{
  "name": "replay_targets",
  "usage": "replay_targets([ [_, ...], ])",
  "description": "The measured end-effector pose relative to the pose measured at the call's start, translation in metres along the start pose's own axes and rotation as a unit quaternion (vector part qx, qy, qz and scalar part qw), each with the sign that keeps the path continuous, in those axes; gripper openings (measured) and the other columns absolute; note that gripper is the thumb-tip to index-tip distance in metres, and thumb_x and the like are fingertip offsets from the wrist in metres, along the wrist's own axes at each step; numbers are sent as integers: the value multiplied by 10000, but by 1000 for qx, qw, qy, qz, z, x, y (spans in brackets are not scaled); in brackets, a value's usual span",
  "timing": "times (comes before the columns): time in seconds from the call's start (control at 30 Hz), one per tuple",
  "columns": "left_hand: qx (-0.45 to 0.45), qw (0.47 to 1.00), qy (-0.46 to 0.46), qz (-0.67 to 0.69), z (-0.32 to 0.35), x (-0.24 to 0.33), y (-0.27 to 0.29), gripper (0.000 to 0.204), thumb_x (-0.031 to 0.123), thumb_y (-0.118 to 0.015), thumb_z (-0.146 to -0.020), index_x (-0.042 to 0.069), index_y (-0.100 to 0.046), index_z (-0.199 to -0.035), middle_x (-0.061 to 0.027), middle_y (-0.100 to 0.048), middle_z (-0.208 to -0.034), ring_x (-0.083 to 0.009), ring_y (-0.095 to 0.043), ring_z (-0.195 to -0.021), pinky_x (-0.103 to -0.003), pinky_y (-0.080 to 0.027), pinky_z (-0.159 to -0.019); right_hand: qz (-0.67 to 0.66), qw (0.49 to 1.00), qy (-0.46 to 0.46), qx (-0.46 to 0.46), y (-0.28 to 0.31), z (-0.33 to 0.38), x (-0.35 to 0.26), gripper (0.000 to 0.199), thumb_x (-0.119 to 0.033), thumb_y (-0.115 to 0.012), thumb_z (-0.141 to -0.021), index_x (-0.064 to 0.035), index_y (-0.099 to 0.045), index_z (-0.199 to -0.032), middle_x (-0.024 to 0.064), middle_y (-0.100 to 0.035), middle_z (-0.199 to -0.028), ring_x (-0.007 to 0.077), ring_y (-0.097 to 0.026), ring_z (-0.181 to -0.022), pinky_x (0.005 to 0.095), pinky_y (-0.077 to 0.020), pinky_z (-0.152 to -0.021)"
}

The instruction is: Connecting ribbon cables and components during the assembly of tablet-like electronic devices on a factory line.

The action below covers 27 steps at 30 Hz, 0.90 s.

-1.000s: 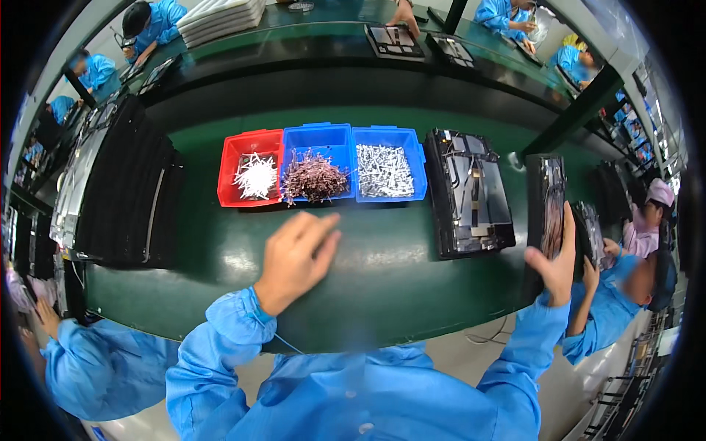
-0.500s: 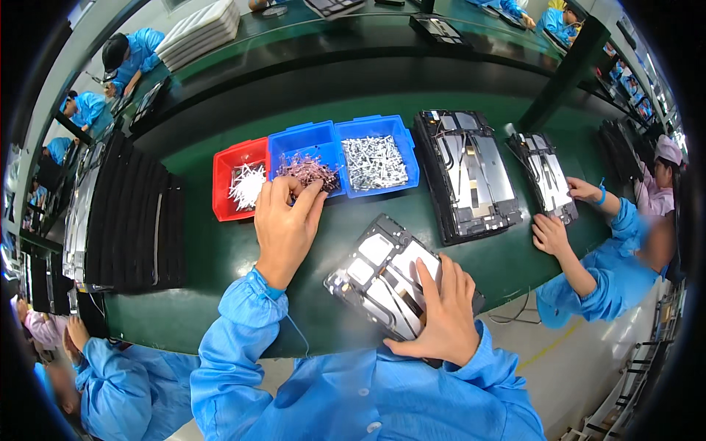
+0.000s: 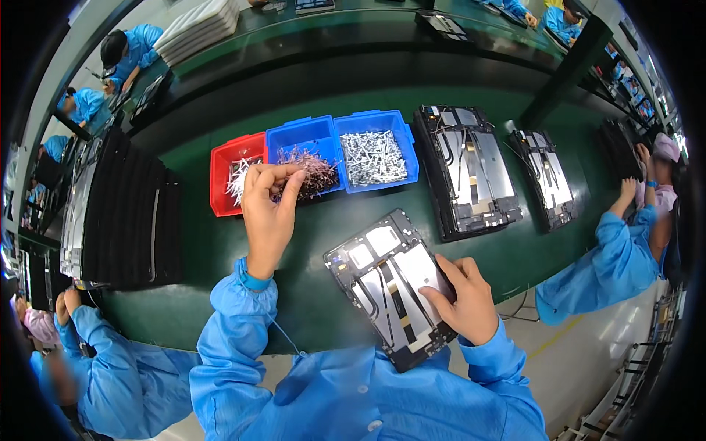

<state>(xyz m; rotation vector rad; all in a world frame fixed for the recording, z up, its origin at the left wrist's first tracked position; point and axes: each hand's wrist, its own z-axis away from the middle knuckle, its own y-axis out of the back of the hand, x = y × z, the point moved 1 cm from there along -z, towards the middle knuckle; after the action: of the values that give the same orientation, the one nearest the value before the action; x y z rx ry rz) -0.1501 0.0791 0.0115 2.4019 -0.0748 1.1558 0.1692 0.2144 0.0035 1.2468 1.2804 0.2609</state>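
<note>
My left hand [image 3: 266,213] hovers at the near edge of the middle blue bin [image 3: 305,126], with thumb and index finger pinched together. Whatever lies between those fingertips is too small to make out. Thin reddish-brown parts [image 3: 318,175] are heaped in that bin, just beyond the hand. In front of me a tablet-like device [image 3: 393,288] lies at a slant, its inner side up, showing silver panels, black cables and a dark frame. My right hand [image 3: 468,300] grips its right edge, thumb on top; the fingers beneath are partly hidden.
A red bin [image 3: 224,176] holds white strips; the right blue bin [image 3: 375,160] holds small silvery parts. Similar devices [image 3: 471,173] are stacked to the right, beside another device [image 3: 546,180]. A tall dark stack [image 3: 121,213] stands at left. A co-worker's sleeve [image 3: 603,257] is at right.
My left hand has drawn slightly left, off the reddish-brown parts. My right hand has shifted from the device's top to its right edge. The co-worker's hands have left the device at right.
</note>
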Motion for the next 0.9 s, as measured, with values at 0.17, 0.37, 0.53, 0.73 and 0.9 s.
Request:
replay_targets([
  [0.17, 21, 999, 1, 46, 3, -10, -2, 70, 59, -763, -925, 16, -766, -980, -45, -573, -892, -119, -485, -748, -257, -433, -662, 12, 995, -64, -76, 0, -2, -10, 617, -348, -807, -885, 14, -594, -1337, 185, -566, -1037, 381, -666, -771, 460, -552, -646],
  [0.37, 63, 997, -46, 9, 21, 14, 13, 83, 31, -721, -957, 9, -745, -1033, -48, -591, -954, -107, -519, -796, -254, -444, -688, -48, 996, -43, -69, -24, 8, -23, 708, -353, -791, -898, 37, -501, -1413, 215, -558, -1083, 440, -661, -833, 490, -562, -693],
  [0.53, -52, 955, 189, 224, 97, 13, 27, 138, 61, -664, -1019, -17, -665, -1132, -92, -629, -1208, -121, -624, -1049, -260, -508, -920, -66, 996, -25, -53, -9, -20, -24, 741, -343, -756, -933, 38, -435, -1482, 264, -541, -1223, 479, -656, -939, 506, -571, -752],
  [0.73, -87, 918, 251, 295, 153, 32, 11, 142, 34, -648, -1017, -38, -674, -1137, -243, -518, -1484, -236, -577, -1300, -334, -474, -1071, 3, 990, 137, -13, -33, -80, -18, 665, -353, -711, -966, 44, -486, -1451, 236, -531, -1294, 414, -695, -752, 484, -582, -658],
  [0.9, -67, 925, 241, 286, 158, 36, 9, 143, -6, -657, -996, -50, -686, -1129, -268, -512, -1501, -285, -549, -1362, -361, -465, -1101, 106, 969, 169, -145, -36, -100, -28, 673, -458, -653, -977, 25, -523, -1427, 212, -547, -1220, 380, -700, -741, 474, -573, -624],
])
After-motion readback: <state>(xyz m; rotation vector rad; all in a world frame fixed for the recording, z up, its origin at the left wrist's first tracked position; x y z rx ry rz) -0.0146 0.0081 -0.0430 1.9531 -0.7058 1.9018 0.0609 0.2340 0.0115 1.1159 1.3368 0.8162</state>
